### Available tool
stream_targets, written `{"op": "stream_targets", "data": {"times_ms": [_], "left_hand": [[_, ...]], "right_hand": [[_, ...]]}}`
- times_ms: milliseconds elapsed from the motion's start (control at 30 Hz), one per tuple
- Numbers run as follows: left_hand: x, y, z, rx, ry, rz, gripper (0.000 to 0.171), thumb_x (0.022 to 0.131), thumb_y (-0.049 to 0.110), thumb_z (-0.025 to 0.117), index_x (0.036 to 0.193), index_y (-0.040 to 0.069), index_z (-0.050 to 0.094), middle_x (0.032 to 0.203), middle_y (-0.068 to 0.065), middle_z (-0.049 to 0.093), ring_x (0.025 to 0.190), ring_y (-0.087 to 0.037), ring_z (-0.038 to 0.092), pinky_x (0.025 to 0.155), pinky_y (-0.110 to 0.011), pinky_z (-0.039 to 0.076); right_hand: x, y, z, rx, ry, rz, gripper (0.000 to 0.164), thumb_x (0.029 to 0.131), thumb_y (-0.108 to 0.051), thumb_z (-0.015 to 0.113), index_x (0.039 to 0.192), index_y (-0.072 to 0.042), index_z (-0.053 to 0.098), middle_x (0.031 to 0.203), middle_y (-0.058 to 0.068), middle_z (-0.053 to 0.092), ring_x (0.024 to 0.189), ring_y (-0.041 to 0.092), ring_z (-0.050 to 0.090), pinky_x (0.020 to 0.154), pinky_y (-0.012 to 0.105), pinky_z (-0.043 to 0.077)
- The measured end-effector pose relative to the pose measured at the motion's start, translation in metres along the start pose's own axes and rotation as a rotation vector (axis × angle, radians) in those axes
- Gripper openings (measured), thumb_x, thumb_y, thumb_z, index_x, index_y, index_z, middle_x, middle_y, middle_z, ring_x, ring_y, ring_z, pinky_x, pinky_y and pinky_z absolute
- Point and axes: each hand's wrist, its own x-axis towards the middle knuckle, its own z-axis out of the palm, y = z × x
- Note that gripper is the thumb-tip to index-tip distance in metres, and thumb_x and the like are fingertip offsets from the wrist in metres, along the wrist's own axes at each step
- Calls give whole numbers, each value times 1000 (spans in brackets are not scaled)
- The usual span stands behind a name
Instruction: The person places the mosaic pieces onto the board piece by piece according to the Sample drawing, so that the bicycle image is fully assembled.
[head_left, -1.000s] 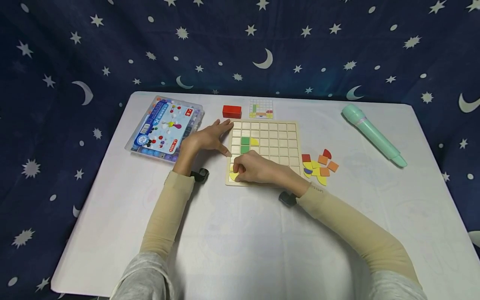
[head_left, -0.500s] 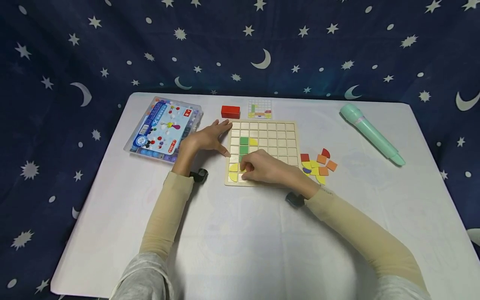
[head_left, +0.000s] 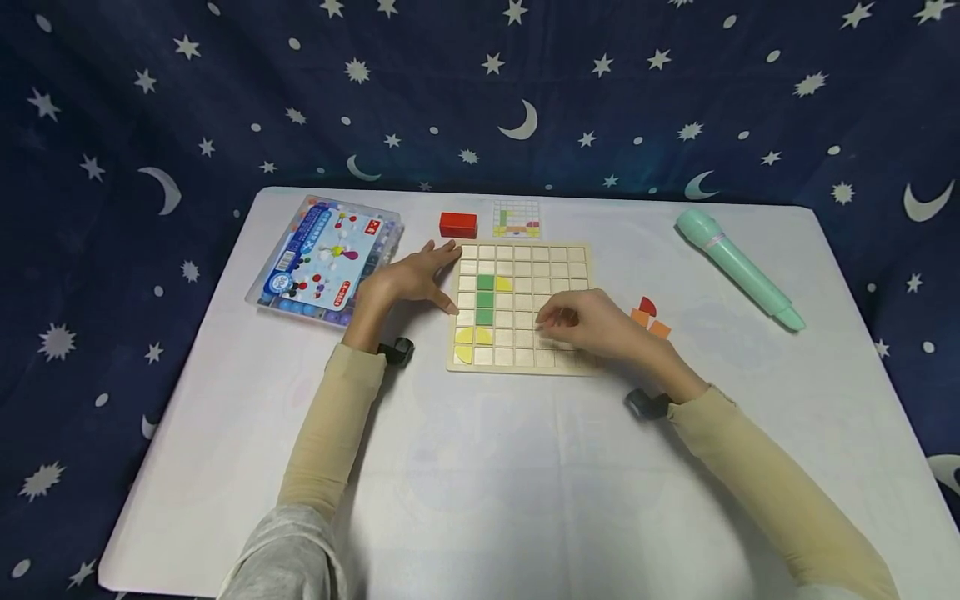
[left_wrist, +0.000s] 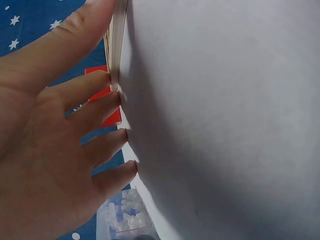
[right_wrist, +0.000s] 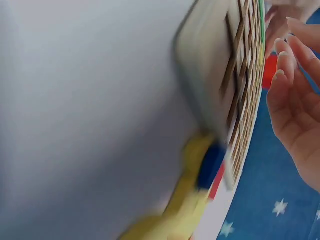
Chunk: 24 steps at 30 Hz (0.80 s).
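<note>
A wooden grid board (head_left: 551, 275) lies on the white table. My left hand (head_left: 411, 279), fingers spread, touches its left edge with thumb and fingertips; the left wrist view shows that hand (left_wrist: 60, 135) against the board's side. Three green square tiles (head_left: 485, 298) form a column in the grid. Yellow quarter-round tiles (head_left: 464, 336) sit below them and one beside the top green. Over the board's right part hovers my right hand (head_left: 588, 321), fingers loosely bent, with nothing seen between them. Yellow pieces (right_wrist: 185, 195) and a blue piece (right_wrist: 211, 165) appear blurred near the board's corner.
Orange squares (head_left: 660, 330) and a red quarter-round (head_left: 648, 307) lie right of the board, partly behind my right hand. A red block (head_left: 458, 225) and a small pattern card (head_left: 516, 218) are behind it. A bead case (head_left: 326, 258) lies left, a green microphone (head_left: 738, 268) right.
My right hand has moved right, away from the lower left cells, uncovering a yellow tile beneath the green column. My left hand stays at the board's edge.
</note>
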Motion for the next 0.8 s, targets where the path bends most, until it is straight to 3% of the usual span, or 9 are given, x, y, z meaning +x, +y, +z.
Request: {"op": "stream_targets", "data": {"times_ms": [400,667,800], "left_hand": [[0,6,0,1,3,1,112,78,26,91,166,25,21,174,5,5,162,-22,-7,129,-56,6],[-2,5,0,-2,6,-8,112,78,26,91,166,25,21,174,5,5,162,-22,-7,129,-56,7],[-2,3,1,-2,4,-17,113,78,26,91,166,25,21,174,5,4,162,-22,-7,129,-57,7]], "right_hand": [[-45,37,-29,-31,108,145,18,92,-18,78,108,-10,78,95,4,74,83,18,61,72,27,50],[-56,56,-39,15,114,239,22,92,-18,78,111,-8,78,95,9,74,69,19,61,57,25,52],[-56,60,-41,8,103,309,26,92,-18,78,115,-5,75,90,9,67,76,22,59,60,24,49]]}}
